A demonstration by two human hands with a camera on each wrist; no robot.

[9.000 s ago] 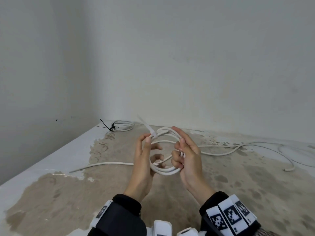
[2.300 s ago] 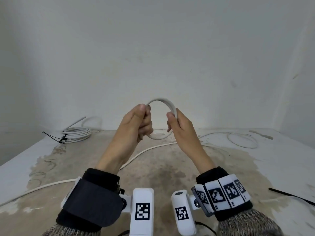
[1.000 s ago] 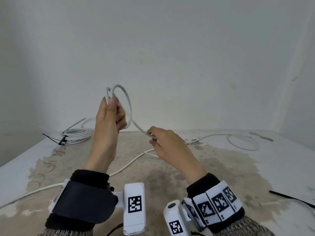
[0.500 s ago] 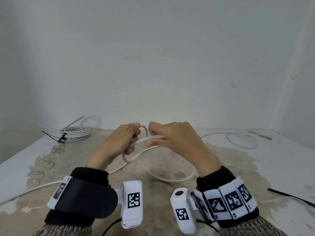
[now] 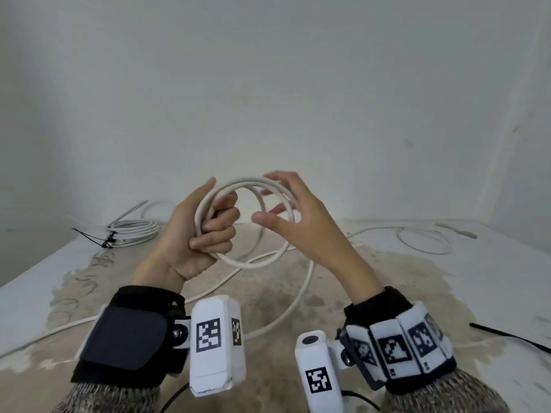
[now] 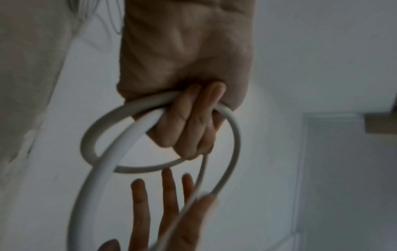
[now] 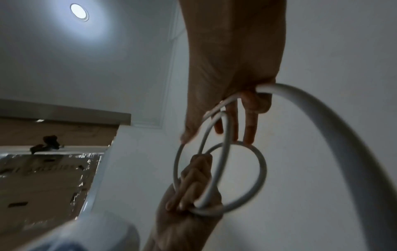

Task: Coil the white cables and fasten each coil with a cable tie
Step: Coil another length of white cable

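Observation:
My left hand (image 5: 193, 234) is raised above the table and grips one side of a small coil of white cable (image 5: 253, 265) in its curled fingers; the left wrist view shows those fingers (image 6: 189, 118) wrapped round the strands. My right hand (image 5: 298, 216) lies against the coil's far side with fingers spread and straight, and a strand runs across its palm (image 7: 236, 68). The cable's loose tail (image 5: 301, 296) hangs down onto the table and trails left. A black cable tie (image 5: 507, 338) lies on the table at the right.
A finished white coil with a black tie (image 5: 134, 231) sits at the back left by the wall. More loose white cable (image 5: 423, 242) loops at the back right. The table top (image 5: 268, 293) is stained brown in the middle, and walls close it in behind and on the left.
Both hands have risen from near the table. The coil has gained a loop and grown wider. My right hand has gone from pinching the cable to spread fingers.

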